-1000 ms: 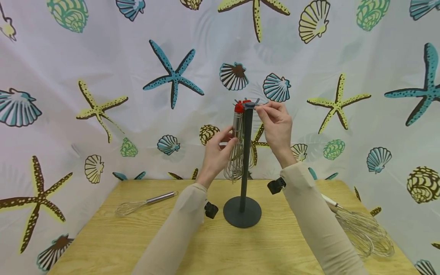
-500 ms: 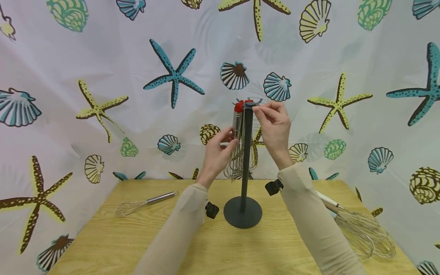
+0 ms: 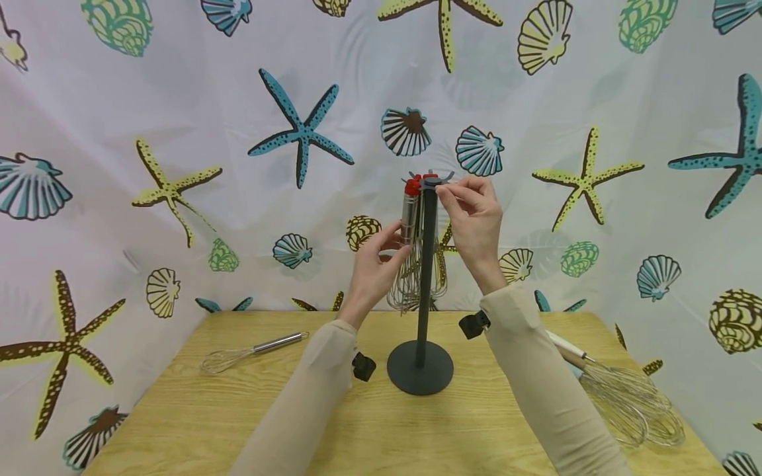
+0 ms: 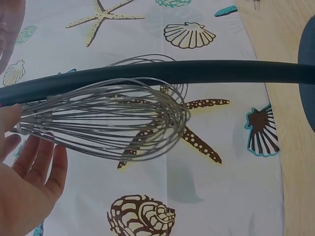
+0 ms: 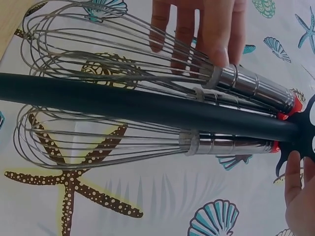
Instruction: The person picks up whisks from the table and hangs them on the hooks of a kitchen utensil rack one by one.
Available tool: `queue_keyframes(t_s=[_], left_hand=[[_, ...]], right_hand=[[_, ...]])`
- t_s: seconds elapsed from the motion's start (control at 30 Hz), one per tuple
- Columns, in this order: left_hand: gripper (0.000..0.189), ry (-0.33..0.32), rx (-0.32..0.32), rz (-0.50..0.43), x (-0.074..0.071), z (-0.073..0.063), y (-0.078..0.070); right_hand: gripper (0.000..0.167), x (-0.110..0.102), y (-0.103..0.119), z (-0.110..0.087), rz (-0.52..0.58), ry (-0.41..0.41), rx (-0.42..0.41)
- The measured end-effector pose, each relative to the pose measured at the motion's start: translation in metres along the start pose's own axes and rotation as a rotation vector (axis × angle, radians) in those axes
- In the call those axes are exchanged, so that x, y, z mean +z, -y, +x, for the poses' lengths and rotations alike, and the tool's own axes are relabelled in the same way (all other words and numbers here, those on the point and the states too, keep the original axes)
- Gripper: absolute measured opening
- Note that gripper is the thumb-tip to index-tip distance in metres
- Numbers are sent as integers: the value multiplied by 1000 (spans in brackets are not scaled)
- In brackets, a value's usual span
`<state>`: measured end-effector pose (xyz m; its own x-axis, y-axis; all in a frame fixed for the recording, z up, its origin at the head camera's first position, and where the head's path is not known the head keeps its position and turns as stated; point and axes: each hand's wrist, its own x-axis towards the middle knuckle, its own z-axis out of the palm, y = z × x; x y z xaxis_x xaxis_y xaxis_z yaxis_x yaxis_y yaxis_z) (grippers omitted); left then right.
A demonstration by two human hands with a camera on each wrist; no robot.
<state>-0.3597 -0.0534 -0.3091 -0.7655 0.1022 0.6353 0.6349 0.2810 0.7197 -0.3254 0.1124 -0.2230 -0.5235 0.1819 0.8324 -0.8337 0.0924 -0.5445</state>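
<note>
A dark stand with a ring of hooks on top rises upright from its round base. Several steel whisks with red ends hang there; the right wrist view shows a lower whisk behind the pole. With thumb and fingers, my left hand holds the nearest-left whisk low on its handle, its thumb near the wire collar in the right wrist view. My right hand pinches a hook at the right of the stand's top. The wire loops hang beside the pole in the left wrist view.
A small whisk lies on the wooden table at the left. Larger whisks, one with a white handle, lie at the right, partly behind my right sleeve. A patterned curtain stands behind the table.
My right hand has shifted slightly left along with the hook it pinches. My left hand stays on the whisk handle, a touch lower, and the handle leans slightly.
</note>
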Motion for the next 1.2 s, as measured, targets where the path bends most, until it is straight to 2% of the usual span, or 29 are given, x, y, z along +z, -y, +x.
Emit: queue_keyframes(t_s=[0.3,0.57,0.83,0.97,1.1,1.2], left_hand=[[47,17,-60,-3,-15,-12,19],[42,0,-81,14,-35,-26,33],[40,-23,-150,4,-59,-38,54],[38,-15,-189,39,-72,-49,50],[35,-9,-199,85,-85,-62,43],[33,-14,-199,97,-94,-71,50]], right_hand=[[18,-9,-5,2,12,67,-3],[21,-9,-10,2,4,60,49],[29,-8,-11,5,-12,36,59],[25,-9,-23,9,-48,27,75],[22,-12,-40,14,-38,30,93],[17,-14,-42,15,-19,32,101]])
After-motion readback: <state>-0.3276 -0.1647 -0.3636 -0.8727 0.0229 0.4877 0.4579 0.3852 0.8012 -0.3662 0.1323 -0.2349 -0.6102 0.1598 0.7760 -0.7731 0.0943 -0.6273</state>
